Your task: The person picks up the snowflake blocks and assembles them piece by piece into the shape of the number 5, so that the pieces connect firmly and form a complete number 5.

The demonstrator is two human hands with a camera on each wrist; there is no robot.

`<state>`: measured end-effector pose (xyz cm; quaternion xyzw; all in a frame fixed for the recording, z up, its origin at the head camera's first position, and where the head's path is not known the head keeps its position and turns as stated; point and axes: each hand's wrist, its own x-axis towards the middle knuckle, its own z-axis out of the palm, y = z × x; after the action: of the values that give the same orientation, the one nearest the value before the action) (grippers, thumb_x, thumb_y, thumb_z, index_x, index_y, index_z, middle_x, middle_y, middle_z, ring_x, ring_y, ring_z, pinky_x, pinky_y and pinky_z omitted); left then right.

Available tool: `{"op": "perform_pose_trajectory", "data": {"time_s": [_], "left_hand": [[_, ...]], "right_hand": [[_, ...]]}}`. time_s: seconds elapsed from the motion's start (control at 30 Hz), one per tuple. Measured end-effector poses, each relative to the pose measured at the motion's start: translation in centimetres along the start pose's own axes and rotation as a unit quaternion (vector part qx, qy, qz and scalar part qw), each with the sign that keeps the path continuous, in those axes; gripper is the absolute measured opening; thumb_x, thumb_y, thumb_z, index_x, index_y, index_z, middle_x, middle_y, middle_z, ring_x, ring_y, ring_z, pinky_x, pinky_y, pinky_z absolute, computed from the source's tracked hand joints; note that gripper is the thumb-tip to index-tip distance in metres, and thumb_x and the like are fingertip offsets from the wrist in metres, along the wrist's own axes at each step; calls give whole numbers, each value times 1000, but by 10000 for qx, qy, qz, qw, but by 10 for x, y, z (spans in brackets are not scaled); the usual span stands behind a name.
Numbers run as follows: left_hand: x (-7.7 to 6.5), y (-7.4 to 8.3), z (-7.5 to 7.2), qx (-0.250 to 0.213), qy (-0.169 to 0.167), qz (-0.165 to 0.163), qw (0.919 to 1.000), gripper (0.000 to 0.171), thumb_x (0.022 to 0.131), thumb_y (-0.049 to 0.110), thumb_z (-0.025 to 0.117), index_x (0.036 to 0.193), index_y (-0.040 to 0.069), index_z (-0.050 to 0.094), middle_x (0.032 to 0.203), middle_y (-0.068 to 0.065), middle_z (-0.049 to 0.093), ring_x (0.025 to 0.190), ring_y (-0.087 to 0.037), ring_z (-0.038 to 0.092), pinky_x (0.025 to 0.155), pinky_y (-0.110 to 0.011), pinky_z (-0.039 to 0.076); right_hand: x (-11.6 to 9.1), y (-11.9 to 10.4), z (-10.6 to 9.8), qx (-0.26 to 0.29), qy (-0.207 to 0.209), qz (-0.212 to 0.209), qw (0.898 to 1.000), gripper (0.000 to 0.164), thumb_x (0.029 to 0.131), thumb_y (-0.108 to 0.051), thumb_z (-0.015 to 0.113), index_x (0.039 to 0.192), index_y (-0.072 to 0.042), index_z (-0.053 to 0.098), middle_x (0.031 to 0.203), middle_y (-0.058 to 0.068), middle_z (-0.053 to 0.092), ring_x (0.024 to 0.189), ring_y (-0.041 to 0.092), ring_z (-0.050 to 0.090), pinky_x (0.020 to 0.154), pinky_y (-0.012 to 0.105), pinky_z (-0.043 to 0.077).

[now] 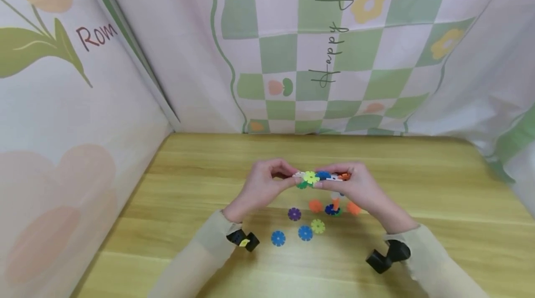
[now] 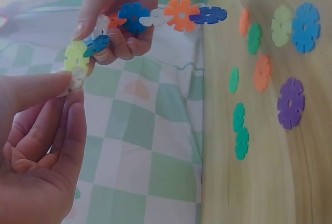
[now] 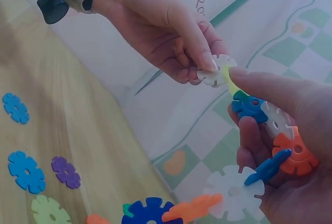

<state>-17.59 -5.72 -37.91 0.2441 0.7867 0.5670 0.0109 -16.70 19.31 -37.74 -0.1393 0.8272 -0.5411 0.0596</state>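
My left hand (image 1: 264, 182) pinches a notched white plastic disc (image 3: 217, 77) at one end of the multicoloured plastic-disc chain (image 2: 136, 25) my right hand (image 1: 360, 186) grips above the wood-grain table (image 1: 196, 191); joining seems underway, needing slot-aligned pressure.

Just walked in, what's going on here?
A person's left hand pinches a white disc at the end of a chain of slotted flower-shaped discs, where it meets a yellow disc; I can't tell whether it is fully slotted in. The right hand grips the chain, which runs past that hand to a dark blue disc. A purple disc and two blue discs lie loose on the wooden table.
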Motion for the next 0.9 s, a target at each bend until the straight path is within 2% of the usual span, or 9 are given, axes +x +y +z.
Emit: {"op": "perform_pose_trajectory", "data": {"time_s": [0.13,0.27,0.4,0.53,0.63,0.77,0.9], "left_hand": [[1,-1,3,-124,-3,-46,9999,8,91,9,79,96,11,74,92,6,73,84,-13,69,78,-35,59],[-1,-2,5,-313,30,-77,9995,8,92,10,78,97,9,72,93,3,74,85,-15,69,79,-35,59],[-4,-7,5,-553,201,-255,9979,14,92,13,78,98,6,68,93,-1,74,87,-17,70,81,-33,59],[-7,-16,1,-744,475,-497,9949,18,91,10,79,97,5,63,93,-4,74,88,-19,71,83,-32,58],[-9,-20,0,-914,532,-567,9928,20,90,6,78,100,2,62,94,-8,74,88,-21,71,82,-33,59],[-10,-24,2,-1053,266,-712,9915,28,90,4,78,115,1,63,95,-7,75,87,-22,72,82,-34,60],[-12,-26,5,-1090,-193,-902,9898,34,92,6,76,125,5,66,94,-5,75,89,-31,72,85,-45,59]], "right_hand": [[-2,0,-3,85,-28,21,10000,38,87,-31,84,119,-11,76,120,10,70,83,28,65,64,36,58],[-3,0,-7,235,1,-96,9997,45,88,-29,84,128,-13,71,123,10,68,89,26,68,72,37,60],[-6,6,-13,446,154,-199,9987,52,89,-22,83,137,-12,64,122,12,67,93,26,69,76,35,60],[-9,16,-19,488,173,-16,9987,49,91,-21,80,131,-1,62,118,15,70,99,22,70,82,30,59],[-10,22,-21,335,150,185,9992,48,93,-25,78,127,5,62,113,15,72,100,18,69,86,29,57],[-7,25,-23,146,234,241,9993,49,94,-30,77,129,2,64,113,12,72,98,21,69,83,30,58],[3,19,-24,8,326,145,9994,46,94,-33,77,128,-3,68,110,9,73,94,24,68,75,29,57]]}}
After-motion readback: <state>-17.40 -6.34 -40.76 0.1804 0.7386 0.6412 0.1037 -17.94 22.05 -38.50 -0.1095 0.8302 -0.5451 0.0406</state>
